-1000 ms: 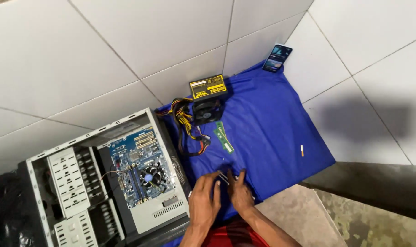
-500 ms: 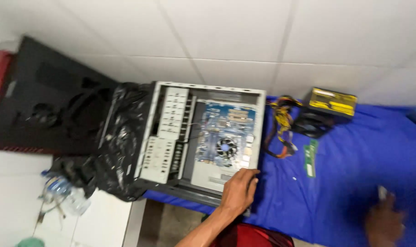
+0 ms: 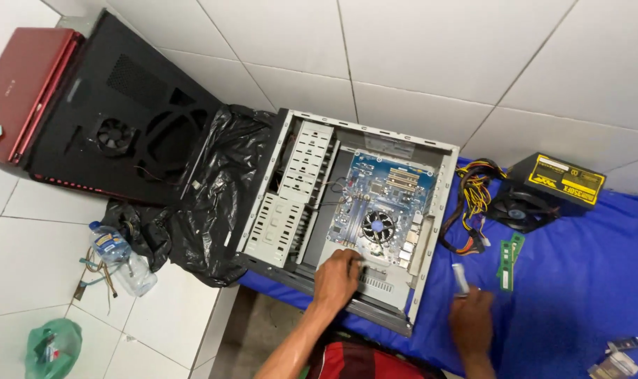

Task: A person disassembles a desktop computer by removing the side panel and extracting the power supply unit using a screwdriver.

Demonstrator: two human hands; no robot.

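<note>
Head cam, looking down. Open PC case point(image 3: 347, 210) lies on its side, half on the blue cloth point(image 3: 578, 281), half over black plastic sheet point(image 3: 213, 203). Motherboard point(image 3: 385, 200) inside, blue, CPU fan point(image 3: 380, 226) near its lower edge.

L hand point(image 3: 338, 277) is flat on the case's rear panel, just below the board, fingers bent and pressed down onto the metal; not pinching anything I can see. R hand point(image 3: 471, 319) rests on cloth just right of case, fingers closed round a small white stick-shaped item point(image 3: 460, 277), prob. a driver or pen; can't tell which.

My call on the step: L hand is steadying the case. To do it well I'd keep the palm on bare metal, clear of board and fan, press evenly so the case doesn't slide on cloth, and bring the tool in w/o snagging the cable bundle point(image 3: 472, 210).

Labels/pkgs: PSU point(image 3: 543, 193), black box, right of case, w/ yellow rectangular label on top. Two green RAM sticks point(image 3: 508, 261) below it. Clear bottle point(image 3: 122, 260) far left on tile, blue-yellow band label. Green bag point(image 3: 52, 347) bottom-left corner. Red case panel point(image 3: 24, 91) top left beside black side panel point(image 3: 115, 126) w/ fan. Small packets point(image 3: 617, 358) bottom right, blurred.
</note>
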